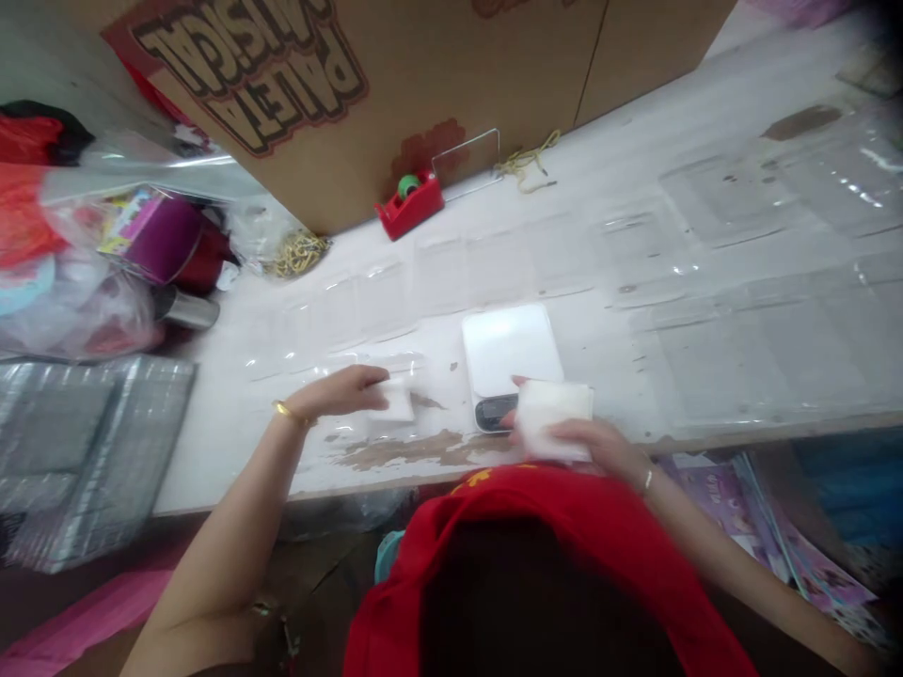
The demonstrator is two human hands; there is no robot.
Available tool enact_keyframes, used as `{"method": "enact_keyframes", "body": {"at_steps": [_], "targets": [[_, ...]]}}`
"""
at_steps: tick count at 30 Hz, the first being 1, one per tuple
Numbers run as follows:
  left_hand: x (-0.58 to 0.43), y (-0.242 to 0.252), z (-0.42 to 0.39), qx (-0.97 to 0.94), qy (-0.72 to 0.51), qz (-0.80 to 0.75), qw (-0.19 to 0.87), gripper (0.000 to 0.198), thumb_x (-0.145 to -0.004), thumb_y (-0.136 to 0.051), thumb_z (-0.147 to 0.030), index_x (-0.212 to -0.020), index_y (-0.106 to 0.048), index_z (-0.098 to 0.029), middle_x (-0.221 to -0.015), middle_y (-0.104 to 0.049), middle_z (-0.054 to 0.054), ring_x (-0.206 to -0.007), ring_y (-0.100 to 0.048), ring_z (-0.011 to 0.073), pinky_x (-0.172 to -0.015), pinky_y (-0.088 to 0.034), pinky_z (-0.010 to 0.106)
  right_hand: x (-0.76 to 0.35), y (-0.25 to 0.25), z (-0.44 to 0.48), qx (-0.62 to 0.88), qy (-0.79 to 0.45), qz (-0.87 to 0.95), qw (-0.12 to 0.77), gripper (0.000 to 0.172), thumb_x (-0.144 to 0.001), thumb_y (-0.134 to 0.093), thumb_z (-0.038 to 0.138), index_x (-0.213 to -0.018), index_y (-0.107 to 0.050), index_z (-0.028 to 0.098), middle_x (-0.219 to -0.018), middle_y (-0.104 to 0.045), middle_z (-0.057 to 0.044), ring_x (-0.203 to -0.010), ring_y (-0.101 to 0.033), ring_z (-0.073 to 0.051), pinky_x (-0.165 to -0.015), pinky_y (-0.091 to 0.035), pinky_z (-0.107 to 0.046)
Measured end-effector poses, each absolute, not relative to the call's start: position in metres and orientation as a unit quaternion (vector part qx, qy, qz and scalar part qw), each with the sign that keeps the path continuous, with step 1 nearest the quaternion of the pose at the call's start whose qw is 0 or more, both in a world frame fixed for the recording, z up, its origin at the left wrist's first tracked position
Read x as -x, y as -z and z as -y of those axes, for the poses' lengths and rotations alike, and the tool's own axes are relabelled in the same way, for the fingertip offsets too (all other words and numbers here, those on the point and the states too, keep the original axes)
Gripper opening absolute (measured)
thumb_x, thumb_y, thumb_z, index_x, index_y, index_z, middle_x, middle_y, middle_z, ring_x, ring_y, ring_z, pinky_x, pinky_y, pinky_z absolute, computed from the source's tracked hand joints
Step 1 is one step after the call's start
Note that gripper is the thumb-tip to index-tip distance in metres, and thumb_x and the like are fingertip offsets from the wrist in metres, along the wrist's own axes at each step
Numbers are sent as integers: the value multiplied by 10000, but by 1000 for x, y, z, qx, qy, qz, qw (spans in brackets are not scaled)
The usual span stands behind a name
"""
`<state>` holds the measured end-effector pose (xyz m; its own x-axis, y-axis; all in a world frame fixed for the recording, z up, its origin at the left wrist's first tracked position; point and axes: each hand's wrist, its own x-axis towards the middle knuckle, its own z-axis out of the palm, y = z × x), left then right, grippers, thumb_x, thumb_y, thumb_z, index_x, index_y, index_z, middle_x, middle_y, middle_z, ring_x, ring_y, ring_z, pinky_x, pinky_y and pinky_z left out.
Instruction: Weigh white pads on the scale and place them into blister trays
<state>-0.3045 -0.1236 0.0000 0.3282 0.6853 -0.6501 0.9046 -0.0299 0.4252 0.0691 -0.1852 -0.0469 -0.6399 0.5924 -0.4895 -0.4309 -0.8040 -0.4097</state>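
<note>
My right hand (599,444) is closed around a stack of thin white squares (554,406), held at the table's front edge over the lower right corner of a flat white digital scale (512,348). Part of the scale's dark display is covered by the stack. Further left, my left hand (353,390) pinches a smaller white piece (399,402) just above the table. Whether that piece is paper or a thin packet is too blurred to tell. Behind it lie clear plastic pouches (385,296) in rows.
A large cardboard box (437,85) stands at the back, with a red tape dispenser (409,205) before it. More clear plastic trays (734,197) spread across the right. Bagged goods (91,291) and a silvery wrapped bundle (77,442) crowd the left edge.
</note>
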Motion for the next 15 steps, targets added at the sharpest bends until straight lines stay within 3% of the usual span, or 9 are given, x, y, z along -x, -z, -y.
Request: {"method": "enact_keyframes", "body": {"at_steps": [3,5,10,15], "targets": [[285,4,137,-757,24,-603,251,353,-831,-627,-410,-1105,-633,-188,-1103,-679,103,-985,-634,281,-877,-492,408,-57,44,181,289,-908,137,271,721,-702,-688,160,-1396,-500,205,-1138,-719,-105,-973,-708,-263,-787,-598,-367],[259,0,145,-781,-79,-592,183,342,-892,-581,-414,-1150,-613,-192,-1170,-652,122,-1083,-605,286,-964,-465,450,-50,42,178,281,-912,148,259,731,-676,-693,138,-1381,-511,199,-1096,-733,-101,-943,-716,-260,-781,-596,-366],[191,-10,155,-822,-182,-460,283,376,-937,-563,-402,-1274,-554,-236,-1241,-630,113,-1146,-591,241,-990,-476,399,-42,33,173,282,-915,163,240,636,-661,-696,140,-1284,-605,235,-1033,-752,-52,-902,-719,-265,-751,-595,-374],[213,-3,146,-763,-241,-539,263,270,-971,-492,-310,-1187,-610,-200,-1058,-704,85,-978,-660,195,-902,-510,345,-54,30,175,311,-901,153,259,570,-686,-688,145,-1244,-644,250,-1091,-738,-56,-962,-710,-277,-764,-601,-366]]}}
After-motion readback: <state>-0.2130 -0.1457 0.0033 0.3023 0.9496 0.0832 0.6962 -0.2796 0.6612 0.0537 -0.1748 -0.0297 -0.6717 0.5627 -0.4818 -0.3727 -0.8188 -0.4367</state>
